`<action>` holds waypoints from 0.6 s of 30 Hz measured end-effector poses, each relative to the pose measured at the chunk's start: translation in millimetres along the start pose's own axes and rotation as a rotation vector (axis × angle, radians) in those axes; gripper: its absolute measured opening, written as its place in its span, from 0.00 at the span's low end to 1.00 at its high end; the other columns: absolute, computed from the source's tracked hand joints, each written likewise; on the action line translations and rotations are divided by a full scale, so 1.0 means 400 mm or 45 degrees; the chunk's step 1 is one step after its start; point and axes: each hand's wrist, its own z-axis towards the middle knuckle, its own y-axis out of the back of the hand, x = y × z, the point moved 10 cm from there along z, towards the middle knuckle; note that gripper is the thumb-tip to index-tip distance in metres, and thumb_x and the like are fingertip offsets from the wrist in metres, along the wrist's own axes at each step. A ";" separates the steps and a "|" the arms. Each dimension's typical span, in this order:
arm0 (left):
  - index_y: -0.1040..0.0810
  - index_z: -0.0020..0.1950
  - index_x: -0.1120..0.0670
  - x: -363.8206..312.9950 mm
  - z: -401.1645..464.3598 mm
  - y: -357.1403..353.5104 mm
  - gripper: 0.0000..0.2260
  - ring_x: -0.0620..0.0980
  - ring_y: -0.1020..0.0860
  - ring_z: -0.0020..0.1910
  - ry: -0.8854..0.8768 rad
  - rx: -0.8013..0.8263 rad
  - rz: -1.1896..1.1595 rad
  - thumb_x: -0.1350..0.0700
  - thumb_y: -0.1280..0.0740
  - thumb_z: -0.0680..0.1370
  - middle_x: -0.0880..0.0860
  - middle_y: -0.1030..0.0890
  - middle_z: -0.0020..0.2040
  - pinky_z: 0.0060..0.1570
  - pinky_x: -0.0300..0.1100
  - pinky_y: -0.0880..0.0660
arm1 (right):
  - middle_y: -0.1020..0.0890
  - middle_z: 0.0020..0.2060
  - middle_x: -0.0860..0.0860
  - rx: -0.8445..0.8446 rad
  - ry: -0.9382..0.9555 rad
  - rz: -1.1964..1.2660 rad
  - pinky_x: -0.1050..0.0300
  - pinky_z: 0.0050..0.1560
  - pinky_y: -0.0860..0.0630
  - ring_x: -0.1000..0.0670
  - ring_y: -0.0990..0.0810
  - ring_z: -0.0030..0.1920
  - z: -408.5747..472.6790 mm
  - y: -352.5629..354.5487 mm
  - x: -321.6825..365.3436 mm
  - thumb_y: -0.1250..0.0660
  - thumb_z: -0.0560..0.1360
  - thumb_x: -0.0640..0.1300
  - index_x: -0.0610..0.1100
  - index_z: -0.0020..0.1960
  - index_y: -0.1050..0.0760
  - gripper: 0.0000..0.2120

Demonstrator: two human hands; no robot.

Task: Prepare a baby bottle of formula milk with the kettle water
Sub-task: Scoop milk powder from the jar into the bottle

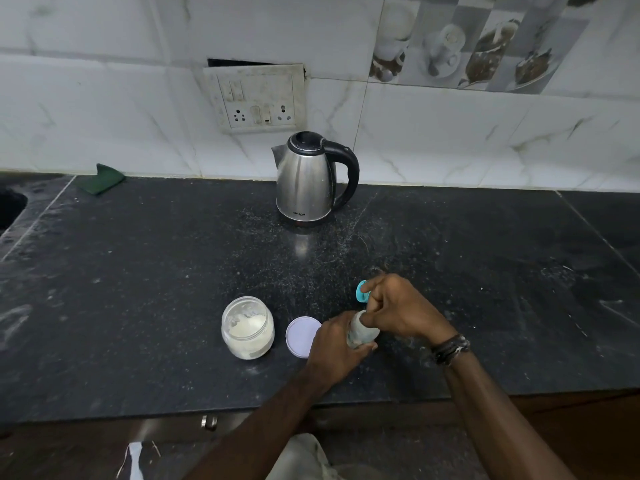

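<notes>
Left hand (334, 353) is gripping the baby bottle (360, 332) near the counter's front edge while the right hand (398, 310) is pinching the teal cap (362, 291), so I'd be steadying the base while twisting.

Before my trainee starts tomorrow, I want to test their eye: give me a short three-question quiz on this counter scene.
1. True or false: the clear plastic jar of white powder has its lid on.
2. Which hand grips the small clear baby bottle round its body? A) left B) right
3. Fill in: the steel electric kettle with the black handle stands at the ___ of the dark stone counter.

Key: 1 false, the round lilac lid lies beside it. 2 A, left hand; right hand holds the teal cap. 3 back.
</notes>
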 end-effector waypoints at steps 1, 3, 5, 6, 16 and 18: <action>0.20 0.59 0.52 -0.001 0.001 0.002 0.23 0.46 0.18 0.49 -0.002 -0.007 0.004 0.47 0.22 0.68 0.48 0.15 0.52 0.50 0.33 0.27 | 0.17 0.40 0.43 -0.029 0.004 -0.022 0.49 0.50 0.21 0.46 0.20 0.56 0.001 0.004 -0.001 0.25 0.64 0.39 0.40 0.28 0.24 0.10; 0.20 0.61 0.52 0.000 0.001 -0.001 0.24 0.46 0.18 0.51 -0.004 -0.004 0.006 0.47 0.22 0.68 0.48 0.15 0.54 0.52 0.34 0.25 | 0.20 0.44 0.48 -0.115 -0.016 -0.142 0.49 0.50 0.21 0.47 0.24 0.55 0.001 0.021 -0.006 0.24 0.63 0.44 0.40 0.32 0.25 0.12; 0.20 0.60 0.53 0.001 0.000 -0.004 0.24 0.47 0.18 0.51 -0.001 0.004 0.005 0.45 0.23 0.68 0.49 0.15 0.53 0.53 0.39 0.23 | 0.19 0.44 0.47 -0.082 0.015 -0.133 0.47 0.50 0.20 0.47 0.22 0.54 0.003 0.008 0.001 0.24 0.63 0.42 0.40 0.30 0.24 0.10; 0.20 0.60 0.53 0.000 0.001 -0.003 0.24 0.47 0.17 0.50 0.001 0.002 0.002 0.45 0.23 0.67 0.49 0.15 0.53 0.52 0.41 0.22 | 0.18 0.43 0.46 -0.048 0.016 -0.118 0.46 0.49 0.19 0.46 0.20 0.54 0.003 0.001 0.004 0.25 0.63 0.41 0.40 0.29 0.23 0.09; 0.21 0.59 0.50 0.003 0.003 -0.002 0.23 0.44 0.18 0.49 0.005 0.006 0.013 0.45 0.22 0.66 0.46 0.16 0.52 0.50 0.44 0.22 | 0.20 0.34 0.49 -0.210 0.050 -0.308 0.48 0.46 0.19 0.45 0.19 0.45 -0.009 0.131 0.057 0.27 0.62 0.50 0.44 0.27 0.25 0.12; 0.21 0.58 0.49 -0.002 0.002 0.002 0.23 0.44 0.18 0.50 -0.001 -0.009 0.022 0.45 0.22 0.66 0.45 0.16 0.52 0.50 0.45 0.22 | 0.21 0.30 0.51 -0.291 0.122 -0.259 0.47 0.47 0.19 0.45 0.18 0.44 -0.013 0.161 0.097 0.28 0.65 0.48 0.44 0.26 0.26 0.14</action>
